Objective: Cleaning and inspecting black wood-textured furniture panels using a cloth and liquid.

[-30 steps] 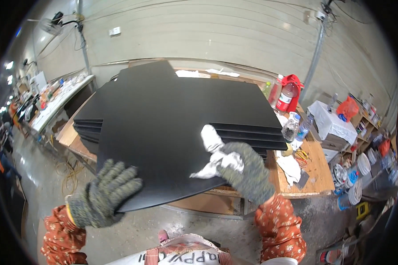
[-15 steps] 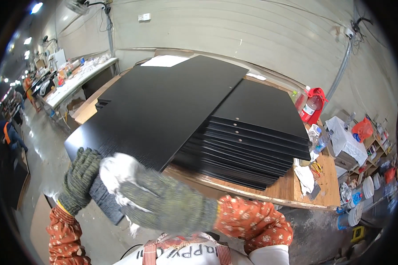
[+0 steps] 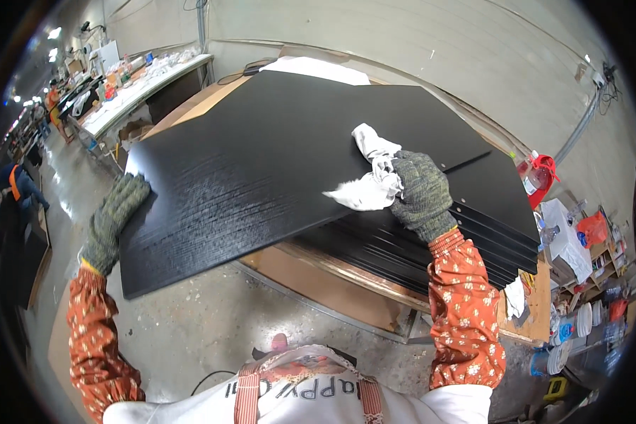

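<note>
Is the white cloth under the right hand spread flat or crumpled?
Crumpled: the white cloth is bunched in folds under the right hand on the black board.

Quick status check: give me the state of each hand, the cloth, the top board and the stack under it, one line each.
Left hand: gloved, grip on the board's left edge.
Right hand: gloved, pressing the cloth onto the board.
White cloth: crumpled, on the board under the right hand.
Top black board: skewed across the stack, left end overhanging the floor.
Stack of black boards: lying flat on the wooden bench, edges fanned.
</note>
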{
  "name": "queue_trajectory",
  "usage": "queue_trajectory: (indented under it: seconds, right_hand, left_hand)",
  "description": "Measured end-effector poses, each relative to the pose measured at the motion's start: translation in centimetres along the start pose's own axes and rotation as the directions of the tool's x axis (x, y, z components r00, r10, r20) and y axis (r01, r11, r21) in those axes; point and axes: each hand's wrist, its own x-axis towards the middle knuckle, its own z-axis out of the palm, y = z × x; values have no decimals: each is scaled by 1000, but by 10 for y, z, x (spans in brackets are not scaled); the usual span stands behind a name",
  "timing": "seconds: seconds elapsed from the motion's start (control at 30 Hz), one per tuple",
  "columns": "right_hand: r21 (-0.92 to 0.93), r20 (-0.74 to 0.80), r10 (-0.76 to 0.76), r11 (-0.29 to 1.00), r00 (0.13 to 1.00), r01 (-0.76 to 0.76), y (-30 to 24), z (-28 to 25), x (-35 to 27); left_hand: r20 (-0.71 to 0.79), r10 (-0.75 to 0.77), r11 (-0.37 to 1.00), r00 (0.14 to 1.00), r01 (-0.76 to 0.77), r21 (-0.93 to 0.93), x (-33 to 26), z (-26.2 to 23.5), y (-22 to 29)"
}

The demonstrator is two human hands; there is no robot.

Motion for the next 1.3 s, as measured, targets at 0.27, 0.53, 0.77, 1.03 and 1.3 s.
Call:
queue_trajectory:
  seconds: [0.27, 0.53, 0.77, 1.03, 1.3]
  right_hand:
    - [-175, 84, 51, 984, 995, -36, -39, -22, -7]
    - [-164, 91, 119, 981, 989, -103, -44, -45, -32]
    - [-45, 221, -136, 988, 966, 150, -115, -13, 40]
    - [244, 60, -137, 963, 989, 119, -230, 126, 139]
    - [225, -57, -225, 946, 973, 233, -154, 62, 72]
  left_hand:
    - [-16, 180, 964, 984, -173, 200, 78, 104, -144]
    - [240, -224, 739, 944, 325, -590, 118, 60, -78]
    - [136, -292, 402, 947, 250, -881, 102, 76, -65]
    - [268, -463, 286, 845, 429, -857, 123, 81, -43]
    - [96, -393, 152, 914, 168, -974, 101, 104, -80]
